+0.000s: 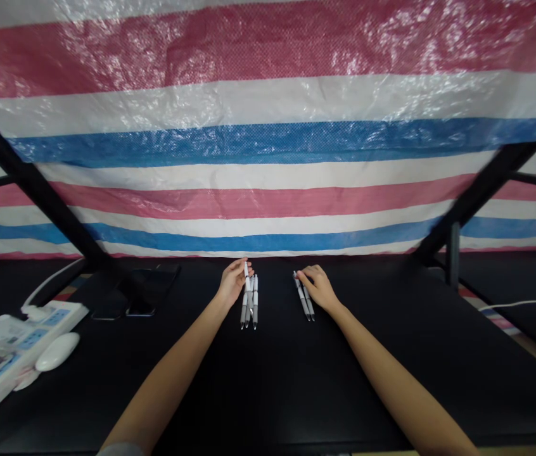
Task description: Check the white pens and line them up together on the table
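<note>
My left hand [234, 280] pinches the upper end of a white and grey pen [247, 273] between thumb and fingers. This pen is raised over a small bunch of similar pens [255, 304], which lie side by side on the black table [277, 392] with their tips toward me. To the right, my right hand [319, 288] has its fingers closed at the top end of a pen [301, 301] in a second group. Another pen [310, 305] lies beside it, partly under the fingers.
On the left are a white power strip [25, 354] with plugs, a white computer mouse [57, 351] and dark phones [142, 301]. Black frame bars [59, 209] [477, 190] slant on both sides. A striped plastic sheet [268, 202] hangs behind the table. A white cable [519, 304] runs at right.
</note>
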A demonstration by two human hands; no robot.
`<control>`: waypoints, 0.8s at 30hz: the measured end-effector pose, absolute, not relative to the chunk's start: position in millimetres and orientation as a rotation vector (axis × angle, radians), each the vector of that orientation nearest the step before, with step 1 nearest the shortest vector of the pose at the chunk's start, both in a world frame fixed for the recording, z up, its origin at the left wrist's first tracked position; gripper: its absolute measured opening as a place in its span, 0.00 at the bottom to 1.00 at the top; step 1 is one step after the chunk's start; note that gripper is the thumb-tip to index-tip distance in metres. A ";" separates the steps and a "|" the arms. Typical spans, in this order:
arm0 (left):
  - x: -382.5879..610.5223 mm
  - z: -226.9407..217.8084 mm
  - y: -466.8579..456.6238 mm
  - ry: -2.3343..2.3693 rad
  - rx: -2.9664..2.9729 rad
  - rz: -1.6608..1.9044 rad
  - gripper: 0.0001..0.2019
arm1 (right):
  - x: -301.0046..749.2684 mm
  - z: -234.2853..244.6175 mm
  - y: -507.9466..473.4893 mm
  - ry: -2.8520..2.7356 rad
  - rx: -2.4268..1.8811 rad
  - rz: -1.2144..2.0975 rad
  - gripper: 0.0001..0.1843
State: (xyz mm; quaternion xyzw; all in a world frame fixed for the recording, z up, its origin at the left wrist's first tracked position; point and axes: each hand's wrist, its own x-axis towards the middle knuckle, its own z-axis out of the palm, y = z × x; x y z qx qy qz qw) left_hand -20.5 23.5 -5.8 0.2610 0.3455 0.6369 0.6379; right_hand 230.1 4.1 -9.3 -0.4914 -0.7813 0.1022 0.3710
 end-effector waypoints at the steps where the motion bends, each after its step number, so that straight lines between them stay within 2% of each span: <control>1: -20.6 -5.6 23.6 0.789 0.593 1.458 0.05 | 230.1 -9.2 4.0 -2.004 -1.260 0.260 0.23; 10: -21.8 -8.6 25.2 0.785 0.602 1.454 0.07 | 229.7 -9.1 3.2 -2.001 -1.256 0.259 0.22; 24: -20.4 -6.2 22.5 0.786 0.622 1.444 0.05 | 229.9 -8.4 3.2 -2.010 -1.275 0.269 0.24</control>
